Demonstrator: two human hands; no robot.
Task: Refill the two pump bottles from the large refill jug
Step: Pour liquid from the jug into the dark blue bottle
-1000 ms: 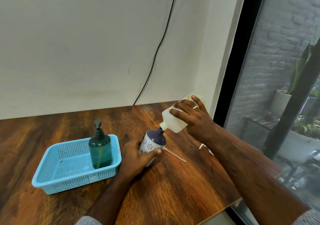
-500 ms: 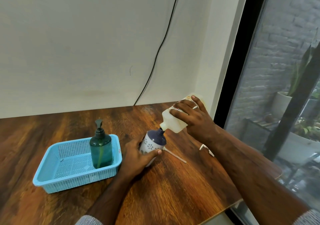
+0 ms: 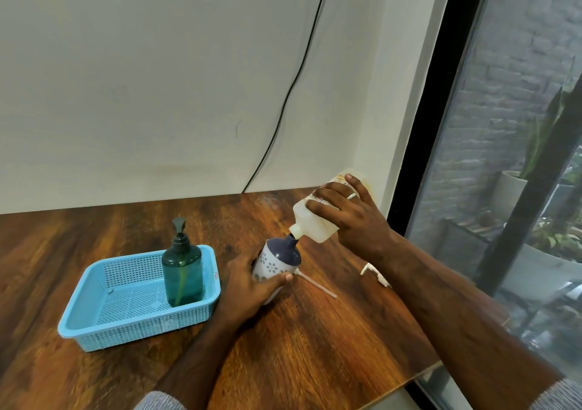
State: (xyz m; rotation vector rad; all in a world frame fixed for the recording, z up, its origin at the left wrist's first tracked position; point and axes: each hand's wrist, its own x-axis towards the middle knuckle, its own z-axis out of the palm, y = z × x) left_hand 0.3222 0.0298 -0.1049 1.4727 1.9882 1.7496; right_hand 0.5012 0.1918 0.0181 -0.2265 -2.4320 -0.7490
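Observation:
My right hand point(image 3: 352, 220) grips the pale refill jug point(image 3: 315, 223), tipped steeply with its spout against the open neck of the white flowered bottle point(image 3: 277, 258) with a dark blue top. My left hand point(image 3: 248, 286) holds that bottle around its lower body on the table, tilted toward the jug. Its removed pump point(image 3: 374, 274) with a long dip tube point(image 3: 316, 283) lies on the table just right of it, partly hidden by my right forearm. The green pump bottle point(image 3: 182, 268) stands upright with its pump on, inside the blue basket point(image 3: 126, 324).
The wooden table point(image 3: 315, 346) ends at a front-right edge close to my right forearm. A white wall with a black cable point(image 3: 283, 104) stands behind. To the right is a glass window with a black frame point(image 3: 441, 94) and potted plants outside.
Nothing has visibly changed in the hands, jug or bottles; only the view has shifted slightly.

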